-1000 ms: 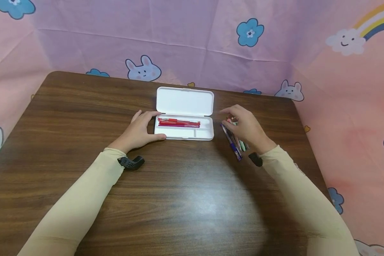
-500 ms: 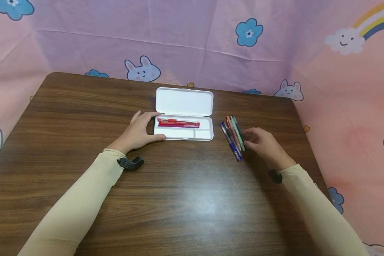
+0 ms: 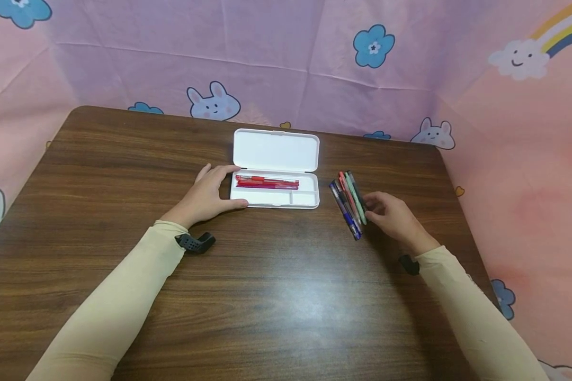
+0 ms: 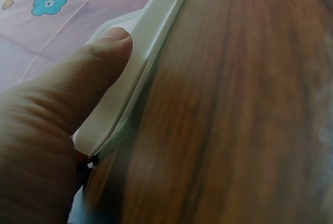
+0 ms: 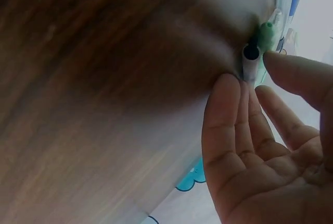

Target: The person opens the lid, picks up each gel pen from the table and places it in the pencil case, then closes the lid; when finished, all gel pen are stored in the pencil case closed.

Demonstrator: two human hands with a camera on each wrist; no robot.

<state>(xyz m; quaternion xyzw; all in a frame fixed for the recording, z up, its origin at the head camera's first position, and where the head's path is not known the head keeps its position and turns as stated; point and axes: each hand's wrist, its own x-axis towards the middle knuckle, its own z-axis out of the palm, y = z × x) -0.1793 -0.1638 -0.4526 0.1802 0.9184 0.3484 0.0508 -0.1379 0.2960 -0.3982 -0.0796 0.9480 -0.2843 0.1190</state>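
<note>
In the head view, a white pencil case (image 3: 275, 198) lies with its lid (image 3: 276, 150) raised at the back. Several red and magenta pens (image 3: 267, 182) lie in its long rear compartment. My left hand (image 3: 202, 196) holds the case's left end, thumb on the front edge and a finger at the back corner; the left wrist view has the thumb (image 4: 101, 60) on the rim. Right of the case, several pens lie side by side: blue (image 3: 345, 211), red, green (image 3: 356, 198) and dark (image 3: 355, 186). My right hand (image 3: 393, 217) is beside the dark pen, fingers fairly straight around its near end (image 5: 251, 60).
The brown wooden table (image 3: 267, 296) spreads out in front of the case and to both sides. A patterned cloth (image 3: 286, 58) hangs behind the table and along its sides. Two compartments at the front of the case hold no pens.
My right hand has moved from above the pens to their right side, toward me, then stayed almost still there. The left hand and the case keep their place.
</note>
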